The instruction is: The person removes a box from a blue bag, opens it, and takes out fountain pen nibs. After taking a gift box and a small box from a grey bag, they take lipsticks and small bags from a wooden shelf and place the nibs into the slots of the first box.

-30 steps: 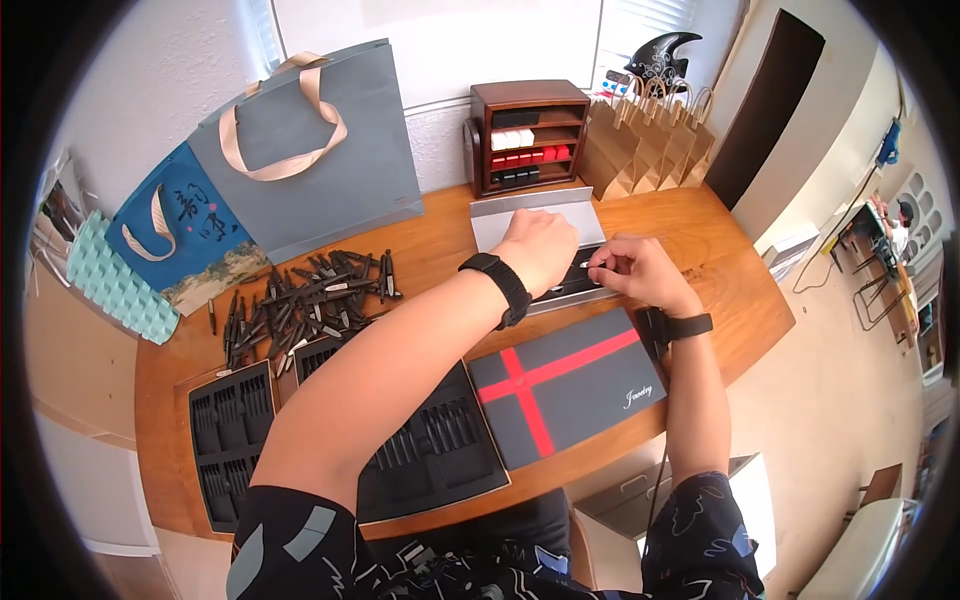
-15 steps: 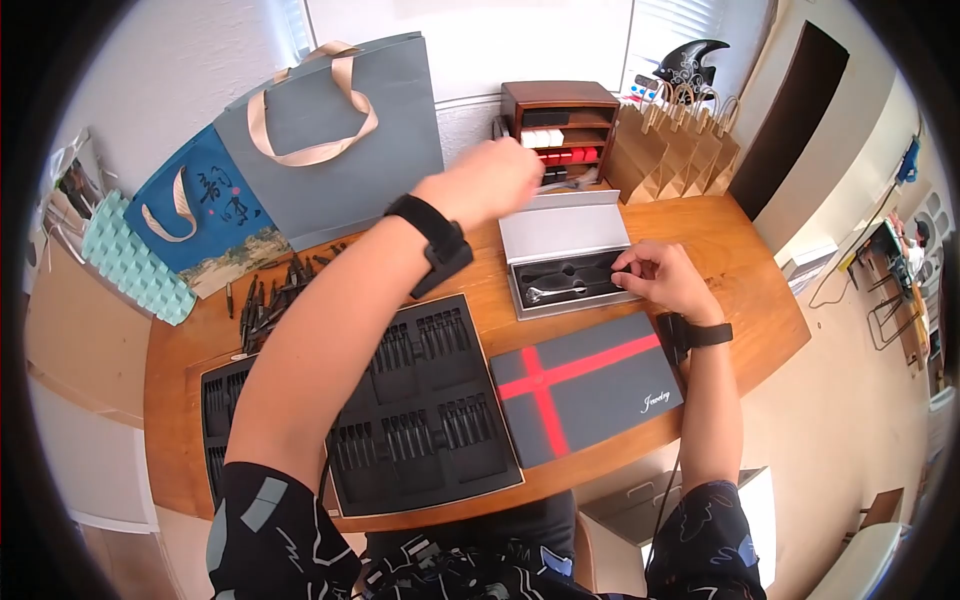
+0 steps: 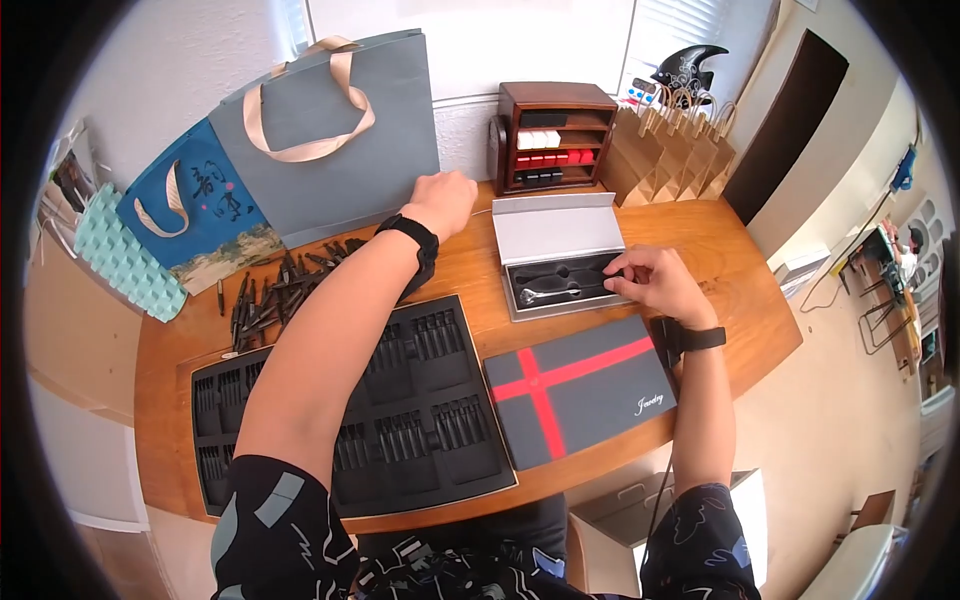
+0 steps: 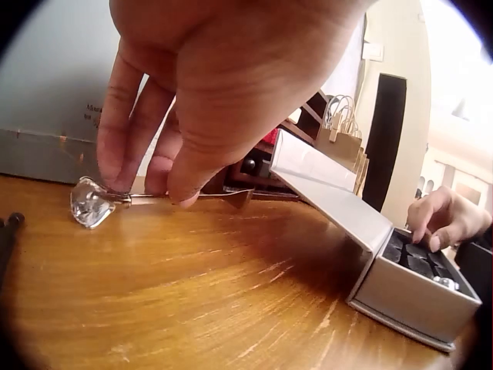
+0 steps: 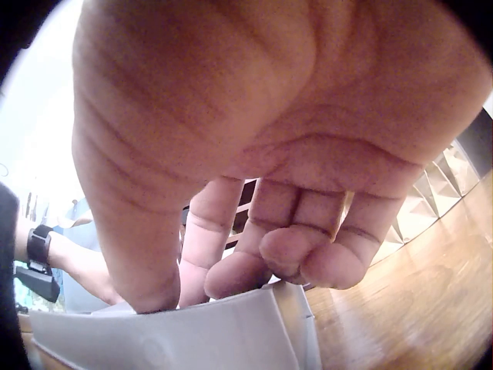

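My left hand point(image 3: 445, 203) pinches a thin silver stick point(image 4: 142, 199) with a clear crystal-like end point(image 4: 92, 203), just above the wood near the grey bag. The stick is hidden by the hand in the head view. My right hand point(image 3: 660, 284) grips the right end of an open silver-grey box point(image 3: 560, 230), its thumb and fingertips at the rim point(image 5: 185, 327). In the box's black insert point(image 3: 590, 268) lies a silver piece point(image 3: 548, 296) with a rounded end. The box's lid stands tilted back.
A dark box with red ribbon print point(image 3: 580, 390) and black slotted trays point(image 3: 400, 400) lie in front. Dark slim pieces point(image 3: 285, 290) are piled at left. Gift bags point(image 3: 330, 140), a small wooden cabinet point(image 3: 555, 95) and brown bags point(image 3: 665, 155) stand behind.
My left hand has left the box, moving left and down toward the grey bag with the silver stick. My right hand has stayed at the box's right end.
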The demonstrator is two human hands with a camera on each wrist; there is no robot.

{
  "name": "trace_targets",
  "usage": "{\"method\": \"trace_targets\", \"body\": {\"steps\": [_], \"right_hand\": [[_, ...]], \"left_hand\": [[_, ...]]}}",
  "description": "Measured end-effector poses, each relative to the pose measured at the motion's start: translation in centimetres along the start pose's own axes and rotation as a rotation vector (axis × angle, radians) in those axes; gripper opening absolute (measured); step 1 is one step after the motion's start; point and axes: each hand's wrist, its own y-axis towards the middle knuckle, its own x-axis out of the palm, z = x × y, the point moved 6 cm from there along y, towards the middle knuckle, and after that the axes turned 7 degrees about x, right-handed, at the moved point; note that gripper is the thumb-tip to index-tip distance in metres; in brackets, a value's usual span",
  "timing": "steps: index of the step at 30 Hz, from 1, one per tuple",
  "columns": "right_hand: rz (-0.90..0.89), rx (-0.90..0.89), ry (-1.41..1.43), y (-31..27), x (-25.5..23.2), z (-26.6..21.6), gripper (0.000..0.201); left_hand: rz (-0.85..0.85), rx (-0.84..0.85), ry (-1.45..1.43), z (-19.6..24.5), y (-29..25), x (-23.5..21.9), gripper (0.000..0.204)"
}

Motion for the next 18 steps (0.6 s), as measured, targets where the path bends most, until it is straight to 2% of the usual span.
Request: {"method": "trace_targets", "body": {"steps": [1,3,4,6,7,9,10,11,12,14,17,18], "right_hand": [[0.001,-0.015,0.006,0.0,0.0,0.0,0.017],[0.004,-0.022,0.016,0.0,0.0,0.2,0.016],[-0.002,-0.03,0.017,0.0,0.1,0.1,0.017],[-0.006,-0.033,0.021,0.1,0.0,0.2,0.017],[-0.011,-0.028,0.024,0.1,0.0,0.3,0.017],[-0.012,-0.022,0.031,0.0,0.1,0.3,0.017],[-0.013,-0.012,0.016,0.0,0.1,0.3,0.018],[-0.017,-0.005,0.0,0.1,0.1,0.3,0.019],[-0.022,-0.012,-0.003,0.1,0.1,0.2,0.019],[-0.023,0.01,-0.008,0.2,0.2,0.5,0.019],[-0.029,0.039,0.01,0.1,0.2,0.5,0.02],[-0.03,0.036,0.009,0.0,0.2,0.4,0.02]], "left_hand": [[-0.001,0.005,-0.002,-0.2,0.1,0.2,0.018],[0.144,0.025,-0.158,-0.4,0.2,0.0,0.013],[0.14,0.032,-0.158,0.1,0.2,-0.5,0.013],[0.317,-0.036,-0.218,1.1,-1.1,-3.7,0.013],[0.463,0.022,-0.301,2.4,-2.1,-5.2,0.013],[0.45,0.176,-0.36,5.8,-3.1,-5.6,0.011],[0.381,0.334,-0.447,7.8,-3.1,-4.7,0.011],[0.214,0.391,-0.562,10.1,-3.3,-3.9,0.01],[0.127,0.413,-0.527,12.2,-3.7,-3.8,0.011],[0.129,0.477,-0.453,15.0,-3.4,-2.4,0.012],[0.12,0.419,-0.387,16.4,-2.6,-2.6,0.014],[0.071,0.39,-0.351,16.4,-2.5,-2.8,0.014]]}}
